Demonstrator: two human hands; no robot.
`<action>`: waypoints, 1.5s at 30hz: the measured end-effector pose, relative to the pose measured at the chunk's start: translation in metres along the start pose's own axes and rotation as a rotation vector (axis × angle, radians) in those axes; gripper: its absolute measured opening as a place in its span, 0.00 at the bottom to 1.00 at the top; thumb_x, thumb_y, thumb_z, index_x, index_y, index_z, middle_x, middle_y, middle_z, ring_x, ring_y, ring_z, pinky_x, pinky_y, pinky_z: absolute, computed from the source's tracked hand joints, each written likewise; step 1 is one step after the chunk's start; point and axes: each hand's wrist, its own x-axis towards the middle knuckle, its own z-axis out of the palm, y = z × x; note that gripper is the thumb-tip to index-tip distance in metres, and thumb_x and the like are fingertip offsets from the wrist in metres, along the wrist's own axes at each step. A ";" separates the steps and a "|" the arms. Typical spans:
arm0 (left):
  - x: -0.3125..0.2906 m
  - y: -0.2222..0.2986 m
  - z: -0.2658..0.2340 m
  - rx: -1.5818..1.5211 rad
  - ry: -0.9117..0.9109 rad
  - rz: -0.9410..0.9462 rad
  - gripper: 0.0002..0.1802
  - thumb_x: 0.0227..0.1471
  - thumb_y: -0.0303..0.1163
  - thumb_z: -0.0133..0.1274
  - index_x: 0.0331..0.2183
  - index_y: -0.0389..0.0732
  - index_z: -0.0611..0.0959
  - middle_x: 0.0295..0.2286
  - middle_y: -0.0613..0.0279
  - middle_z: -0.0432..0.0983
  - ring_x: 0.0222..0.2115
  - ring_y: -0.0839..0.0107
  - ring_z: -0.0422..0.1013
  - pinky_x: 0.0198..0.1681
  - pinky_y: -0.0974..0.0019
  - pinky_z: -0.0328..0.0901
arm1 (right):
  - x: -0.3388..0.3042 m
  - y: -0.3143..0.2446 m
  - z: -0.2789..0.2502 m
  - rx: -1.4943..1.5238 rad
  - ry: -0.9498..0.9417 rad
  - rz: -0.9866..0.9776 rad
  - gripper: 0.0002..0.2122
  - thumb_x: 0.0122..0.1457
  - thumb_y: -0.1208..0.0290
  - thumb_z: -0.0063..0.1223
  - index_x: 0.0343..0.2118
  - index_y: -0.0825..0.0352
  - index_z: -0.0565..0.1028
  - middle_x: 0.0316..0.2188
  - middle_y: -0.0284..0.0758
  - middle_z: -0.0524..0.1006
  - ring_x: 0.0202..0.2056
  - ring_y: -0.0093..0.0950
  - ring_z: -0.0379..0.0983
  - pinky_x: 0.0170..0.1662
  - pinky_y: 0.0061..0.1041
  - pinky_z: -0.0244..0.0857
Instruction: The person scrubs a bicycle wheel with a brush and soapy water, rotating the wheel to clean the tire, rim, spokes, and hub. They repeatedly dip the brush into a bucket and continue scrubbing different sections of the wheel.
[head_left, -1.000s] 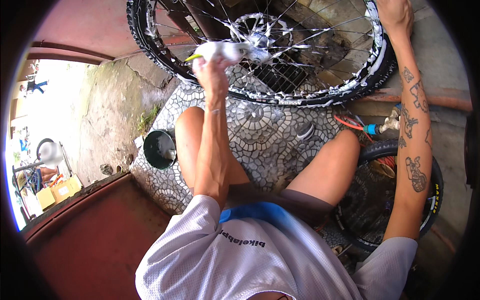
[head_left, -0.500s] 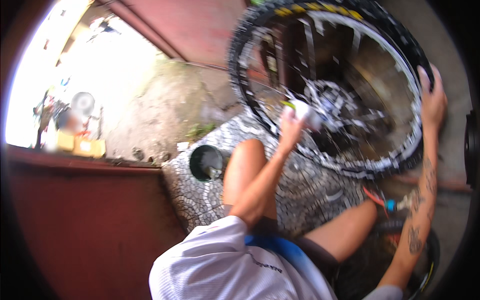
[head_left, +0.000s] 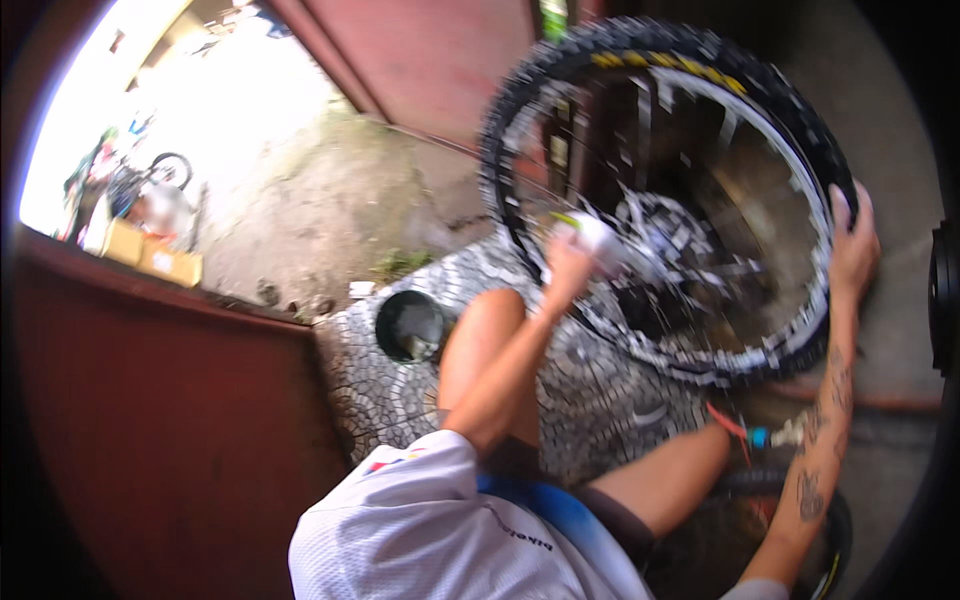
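A bicycle wheel with a knobby black tyre (head_left: 500,150) stands tilted before me, its rim and spokes streaked with white foam. My left hand (head_left: 566,266) is closed around a foamy white sponge (head_left: 600,240) with a yellow-green edge. It is at the wheel's left side, among the spokes and left of the hub (head_left: 668,235); motion blur hides exactly what the sponge touches. On the far right, my right hand (head_left: 854,240) grips the tyre from its outer edge, thumb toward the rim.
A dark green bucket (head_left: 410,327) with cloudy contents stands beside my left knee. Near my right knee lies a tool with red handles (head_left: 728,421); a second wheel (head_left: 838,530) lies below my right forearm. Red metal panels (head_left: 190,400) flank the opening, with cardboard boxes (head_left: 165,262) outside.
The wheel sits lower and slightly right in view, partly from head movement. My left hand and sponge have shifted a little left and down. My right hand still holds the tyre.
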 end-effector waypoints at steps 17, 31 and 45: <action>0.041 0.017 -0.014 -0.459 0.263 -0.213 0.14 0.58 0.30 0.58 0.43 0.35 0.75 0.34 0.55 0.78 0.30 0.66 0.79 0.18 0.69 0.74 | 0.002 -0.045 -0.018 -0.019 0.028 0.078 0.20 0.64 0.51 0.57 0.44 0.66 0.77 0.36 0.50 0.81 0.40 0.52 0.79 0.42 0.41 0.71; 0.047 0.022 0.030 -0.175 -0.134 -0.134 0.11 0.52 0.22 0.58 0.40 0.31 0.84 0.26 0.52 0.83 0.17 0.75 0.74 0.19 0.73 0.65 | 0.000 -0.040 -0.015 0.066 0.040 0.005 0.20 0.65 0.51 0.55 0.44 0.66 0.77 0.36 0.51 0.81 0.42 0.52 0.78 0.44 0.42 0.70; 0.040 0.015 0.037 -0.305 -0.020 -0.115 0.10 0.52 0.24 0.63 0.39 0.37 0.87 0.32 0.57 0.84 0.28 0.74 0.76 0.28 0.69 0.70 | -0.001 -0.039 -0.013 -0.056 0.048 0.004 0.19 0.66 0.51 0.53 0.44 0.65 0.77 0.35 0.47 0.83 0.40 0.47 0.81 0.42 0.40 0.71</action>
